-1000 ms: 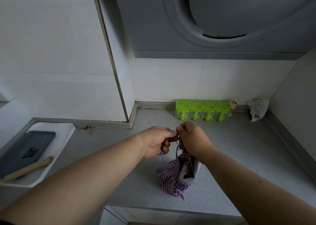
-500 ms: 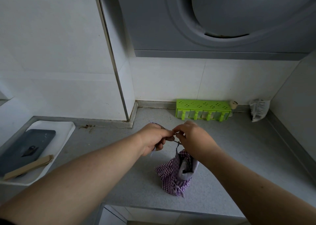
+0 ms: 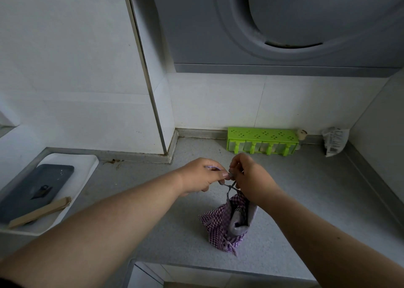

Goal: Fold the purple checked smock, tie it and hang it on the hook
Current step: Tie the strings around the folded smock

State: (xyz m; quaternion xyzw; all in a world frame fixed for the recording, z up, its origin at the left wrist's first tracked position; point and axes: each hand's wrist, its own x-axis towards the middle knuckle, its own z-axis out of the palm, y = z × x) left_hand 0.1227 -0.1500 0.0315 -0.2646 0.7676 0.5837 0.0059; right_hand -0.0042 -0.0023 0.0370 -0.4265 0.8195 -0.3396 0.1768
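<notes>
Two thin straps (image 3: 229, 186) rise crossed from the folded purple checked smock (image 3: 225, 224), which hangs bundled just above the grey counter (image 3: 306, 200) near its front edge. Each hand pinches a strap end between curled fingertips: the left hand (image 3: 202, 175) at ten o'clock from the bundle, the right hand (image 3: 251, 177) at one o'clock, fingertips nearly touching. Farther off at twelve o'clock a green rack (image 3: 262, 141) stands against the wall; at nine o'clock lies a white tray (image 3: 85, 167).

Both forearms are bare, a dark sleeve edge (image 3: 6, 284) at bottom left.
</notes>
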